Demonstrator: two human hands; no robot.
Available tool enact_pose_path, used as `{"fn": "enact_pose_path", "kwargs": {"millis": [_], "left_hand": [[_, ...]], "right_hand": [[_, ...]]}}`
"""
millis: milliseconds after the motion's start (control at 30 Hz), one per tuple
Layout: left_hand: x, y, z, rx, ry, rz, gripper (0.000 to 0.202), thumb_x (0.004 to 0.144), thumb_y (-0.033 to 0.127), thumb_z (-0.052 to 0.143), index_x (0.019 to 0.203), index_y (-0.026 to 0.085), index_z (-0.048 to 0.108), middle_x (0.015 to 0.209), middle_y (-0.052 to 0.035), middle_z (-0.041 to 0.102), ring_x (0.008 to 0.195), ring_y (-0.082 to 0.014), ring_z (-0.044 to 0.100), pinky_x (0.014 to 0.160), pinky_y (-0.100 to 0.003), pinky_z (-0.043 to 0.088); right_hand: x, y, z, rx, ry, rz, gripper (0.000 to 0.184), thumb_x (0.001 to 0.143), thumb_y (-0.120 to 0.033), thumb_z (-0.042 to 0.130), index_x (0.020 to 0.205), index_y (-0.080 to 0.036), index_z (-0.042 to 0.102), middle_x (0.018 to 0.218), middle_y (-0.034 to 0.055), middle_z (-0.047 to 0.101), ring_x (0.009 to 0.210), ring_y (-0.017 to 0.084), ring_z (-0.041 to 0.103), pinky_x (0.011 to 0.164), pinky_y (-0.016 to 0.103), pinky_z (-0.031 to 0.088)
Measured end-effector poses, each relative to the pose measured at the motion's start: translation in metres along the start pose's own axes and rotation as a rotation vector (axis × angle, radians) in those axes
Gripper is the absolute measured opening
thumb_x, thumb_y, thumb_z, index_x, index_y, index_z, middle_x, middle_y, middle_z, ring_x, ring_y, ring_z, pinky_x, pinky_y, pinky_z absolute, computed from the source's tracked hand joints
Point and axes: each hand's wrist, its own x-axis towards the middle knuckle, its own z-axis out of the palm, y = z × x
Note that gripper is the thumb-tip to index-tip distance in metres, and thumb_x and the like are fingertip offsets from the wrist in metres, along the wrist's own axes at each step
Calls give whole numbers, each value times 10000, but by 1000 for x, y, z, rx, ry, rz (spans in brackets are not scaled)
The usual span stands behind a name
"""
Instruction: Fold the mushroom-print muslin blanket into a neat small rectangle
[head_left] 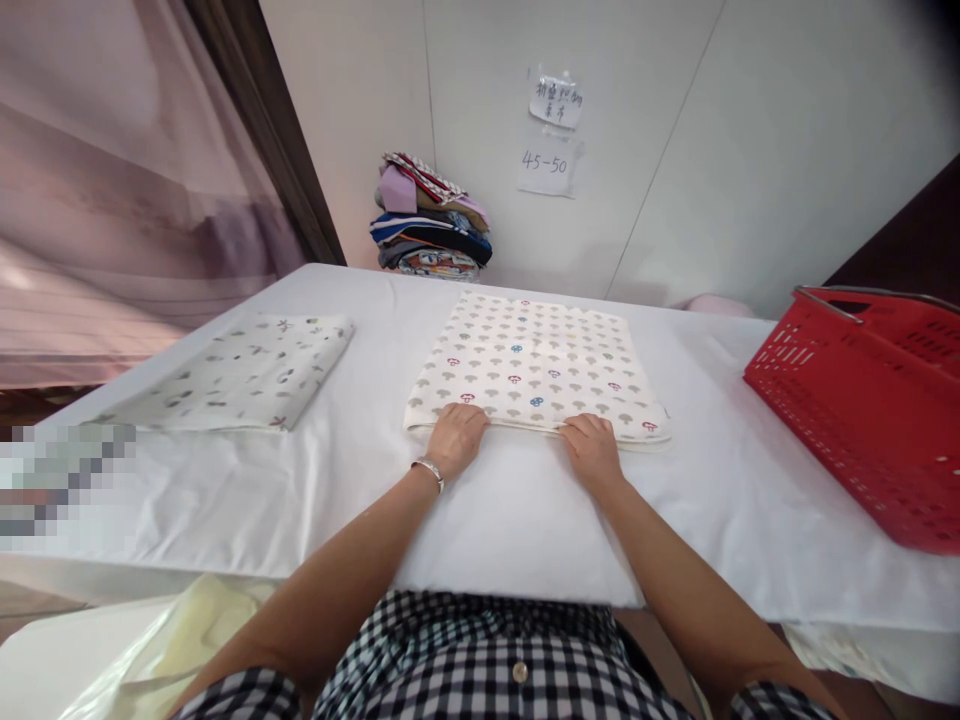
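A white cloth with a mushroom print (540, 360) lies folded into a flat, roughly square piece in front of me. My left hand (456, 440), with a silvery bracelet at the wrist, grips the cloth's near edge left of its middle. Farther right on that same edge, my right hand (591, 448) holds the cloth with its fingers on top. Both thumbs are mostly hidden. To the left lies a second folded white cloth (247, 375) with a grey plant-like print, apart from both hands.
A white-covered table (360, 500) carries the cloths. On the right stands a red plastic basket (862, 400) with metal handles. A stack of folded fabrics (431, 220) rises behind the far edge. Paper notes (551, 165) hang on the wall. A pinkish curtain (127, 200) hangs left.
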Motion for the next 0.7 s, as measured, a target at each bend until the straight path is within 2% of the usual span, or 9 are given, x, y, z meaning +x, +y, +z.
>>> {"fn": "enact_pose_path", "kwargs": {"millis": [200,333,433,500,567,633,700], "left_hand": [[-3,-1,3,15,-29,2,222,890,141,388,804,175,589,798,-55,623,779,-186,550,766,-359,395],[20,-7,-7,52,-22,33,209,875,132,411,780,164,595,796,-71,621,793,-203,547,753,-369,383],[47,-11,-20,87,59,40,190,866,122,420,825,161,602,889,-86,623,852,-221,538,772,-388,372],[55,-10,-24,106,62,60,184,847,97,429,821,156,602,895,-92,618,856,-225,532,772,-390,374],[49,-9,-19,112,-7,114,209,825,53,422,774,152,598,843,-88,611,821,-214,530,774,-380,383],[33,-8,-9,106,-82,165,239,825,34,406,744,155,595,806,-77,607,787,-198,528,774,-363,393],[16,-8,1,103,-110,183,241,837,45,403,754,158,600,815,-71,612,778,-191,528,764,-354,401]], "right_hand": [[-6,4,9,-46,-60,-45,221,856,-79,443,850,-189,635,860,43,645,802,171,477,711,310,278],[20,12,-11,-77,-135,-169,239,839,-42,419,850,-174,619,962,64,645,880,188,478,728,314,278],[47,24,-31,-122,-29,-143,213,841,-63,427,900,-163,605,1085,87,612,988,220,454,776,335,277],[54,29,-37,-147,-27,-125,207,830,-56,434,898,-158,602,1014,92,626,933,221,468,766,339,278],[45,28,-33,-141,-114,-173,217,816,-33,432,864,-159,601,910,83,633,843,206,481,730,327,284],[28,23,-24,-126,-192,-216,225,814,-23,424,833,-162,598,876,75,628,800,191,485,699,312,292],[13,18,-15,-126,-233,-219,224,814,-24,419,815,-165,594,872,69,623,783,184,486,675,301,301]]}}
